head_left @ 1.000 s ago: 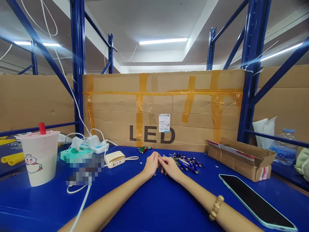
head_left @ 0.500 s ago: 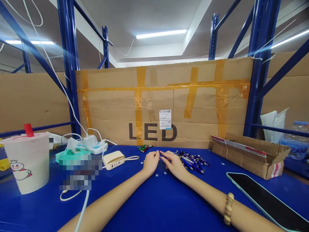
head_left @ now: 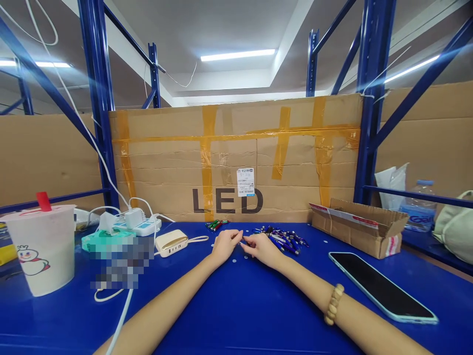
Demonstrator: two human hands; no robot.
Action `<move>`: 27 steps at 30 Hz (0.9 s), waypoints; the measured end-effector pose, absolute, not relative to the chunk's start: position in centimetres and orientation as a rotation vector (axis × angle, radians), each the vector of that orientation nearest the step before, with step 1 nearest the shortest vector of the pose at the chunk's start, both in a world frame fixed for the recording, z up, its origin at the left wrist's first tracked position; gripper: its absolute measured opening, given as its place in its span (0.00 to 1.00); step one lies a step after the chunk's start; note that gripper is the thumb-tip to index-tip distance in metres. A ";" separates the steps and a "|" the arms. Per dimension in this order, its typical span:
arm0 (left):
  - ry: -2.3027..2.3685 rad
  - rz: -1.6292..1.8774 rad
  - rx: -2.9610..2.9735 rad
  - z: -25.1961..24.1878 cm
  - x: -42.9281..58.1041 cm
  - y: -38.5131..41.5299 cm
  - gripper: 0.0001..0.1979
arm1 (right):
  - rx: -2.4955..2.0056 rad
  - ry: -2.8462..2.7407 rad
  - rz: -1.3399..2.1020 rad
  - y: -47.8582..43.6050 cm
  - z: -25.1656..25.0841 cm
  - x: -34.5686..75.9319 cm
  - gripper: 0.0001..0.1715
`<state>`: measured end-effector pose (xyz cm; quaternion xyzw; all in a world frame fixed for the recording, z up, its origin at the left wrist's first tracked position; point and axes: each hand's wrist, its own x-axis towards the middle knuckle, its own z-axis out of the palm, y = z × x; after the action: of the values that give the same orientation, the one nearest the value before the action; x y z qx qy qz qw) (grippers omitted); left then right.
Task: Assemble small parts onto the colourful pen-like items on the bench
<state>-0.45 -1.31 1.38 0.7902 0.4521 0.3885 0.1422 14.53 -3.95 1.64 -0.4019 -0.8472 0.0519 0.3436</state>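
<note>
My left hand [head_left: 225, 247] and my right hand [head_left: 261, 249] meet fingertip to fingertip over the middle of the blue table [head_left: 236, 305]. Both are closed, thumbs and fingers pinched together; anything between them is too small or hidden to make out. Just behind my right hand lies a loose pile of slim blue pen-like pieces [head_left: 290, 241] with some silver parts. Beyond my left hand sits a small heap of green and red pieces [head_left: 217, 225]. A beaded bracelet [head_left: 334, 304] circles my right wrist.
Right of the pile are an open cardboard box [head_left: 354, 229] and a phone [head_left: 382, 286] lying flat. To the left stand a drink cup [head_left: 46, 251], a power bank [head_left: 172, 243] and a power strip [head_left: 142, 227] with cables. A cardboard wall [head_left: 166, 167] closes the back.
The view has swung slightly right, so most things sit further left. My right hand's fingers, spread before, have drawn in toward the left fingertips.
</note>
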 end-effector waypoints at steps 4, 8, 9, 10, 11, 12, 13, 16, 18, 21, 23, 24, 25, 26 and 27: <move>1.321 1.097 2.332 1.6 -0.5 -2.0 0.22 | -1.070 -2.263 -0.017 -4.3 1.9 14.5 0.15; 1.351 1.067 2.383 1.8 -0.6 -2.1 0.22 | -1.104 -2.272 -0.082 -4.5 2.0 14.4 0.15; 1.350 1.064 2.393 1.8 -0.6 -2.1 0.22 | -1.108 -2.272 -0.096 -4.5 2.0 14.4 0.15; 1.342 1.066 2.397 1.8 -0.6 -2.1 0.22 | -1.111 -2.271 -0.107 -4.5 2.0 14.4 0.15; 1.328 1.073 2.396 1.7 -0.6 -2.0 0.22 | -1.115 -2.267 -0.114 -4.4 1.9 14.4 0.15; 1.313 1.083 2.391 1.7 -0.5 -1.9 0.22 | -1.119 -2.261 -0.118 -4.3 1.9 14.4 0.15; 1.296 1.096 2.384 1.6 -0.5 -1.8 0.22 | -1.122 -2.252 -0.121 -4.2 1.9 14.3 0.15; 1.234 1.139 2.359 1.3 -0.4 -1.4 0.23 | -1.111 -2.221 -0.160 -3.9 1.7 14.3 0.15; 1.184 1.170 2.327 1.1 -0.3 -1.2 0.23 | -1.092 -2.195 -0.187 -3.7 1.6 14.4 0.15; 1.141 1.208 2.274 1.0 -0.1 -1.1 0.23 | -1.078 -2.171 -0.181 -3.5 1.6 14.4 0.16; 1.138 1.222 2.262 1.1 -0.1 -1.3 0.22 | -1.082 -2.168 -0.169 -3.5 1.6 14.4 0.15; 1.139 1.221 2.265 1.1 -0.1 -1.5 0.21 | -1.085 -2.166 -0.167 -3.6 1.6 14.4 0.15; 1.139 1.218 2.275 1.2 -0.1 -1.6 0.20 | -1.088 -2.160 -0.166 -3.6 1.6 14.4 0.15; 1.138 1.210 2.292 1.3 -0.1 -1.8 0.18 | -1.090 -2.154 -0.166 -3.6 1.7 14.5 0.15; 1.133 1.196 2.314 1.4 -0.1 -1.9 0.15 | -1.093 -2.147 -0.168 -3.5 1.7 14.5 0.15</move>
<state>-0.15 -1.87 1.36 0.8053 0.3945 0.4163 0.1500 14.54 -3.54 1.68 -0.4232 -0.8309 -0.0651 0.3554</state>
